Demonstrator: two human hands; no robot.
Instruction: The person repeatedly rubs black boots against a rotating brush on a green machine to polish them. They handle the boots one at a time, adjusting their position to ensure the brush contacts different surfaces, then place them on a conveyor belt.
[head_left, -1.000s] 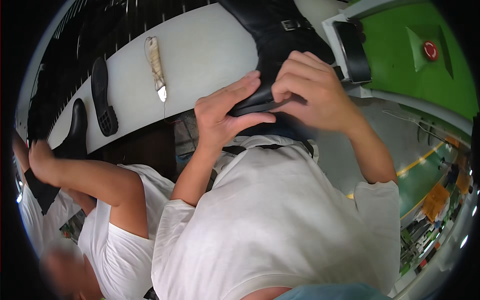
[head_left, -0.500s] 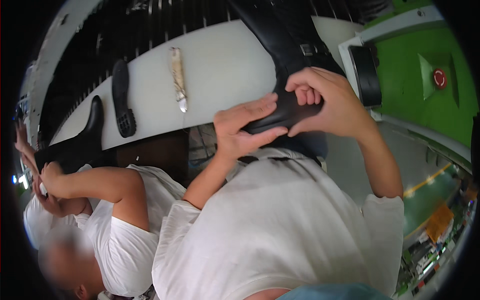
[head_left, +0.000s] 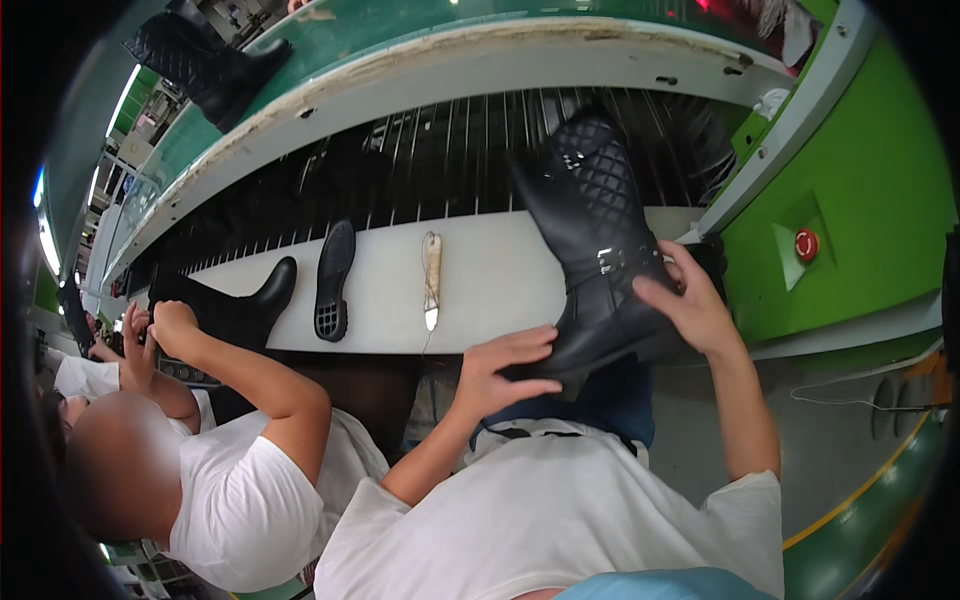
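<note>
A black boot [head_left: 600, 235] with a quilted shaft and buckled straps lies in front of me, its shaft pointing away and its toe towards my left. My left hand [head_left: 500, 375] is closed round the toe, fingers above and thumb below. At the ankle and heel end my right hand [head_left: 695, 305] grips the boot, thumb on the upper and the other fingers behind it. To the left on the white worktop [head_left: 490, 270] lie a tool with a wrapped, pale handle and a short metal tip [head_left: 432, 280], and a loose black sole [head_left: 335, 280].
A co-worker in white [head_left: 265, 470] sits at my left, hands by another black boot [head_left: 240, 305]. Behind the worktop runs a dark slatted rack [head_left: 420, 165], then a green belt [head_left: 390, 50] carrying quilted boots [head_left: 210, 75]. A green machine panel with a red button [head_left: 806, 245] stands at right.
The view has tilted up, showing the rack and belt. My right hand has uncurled its fingers and shifted onto the ankle and heel, while my left stays on the toe.
</note>
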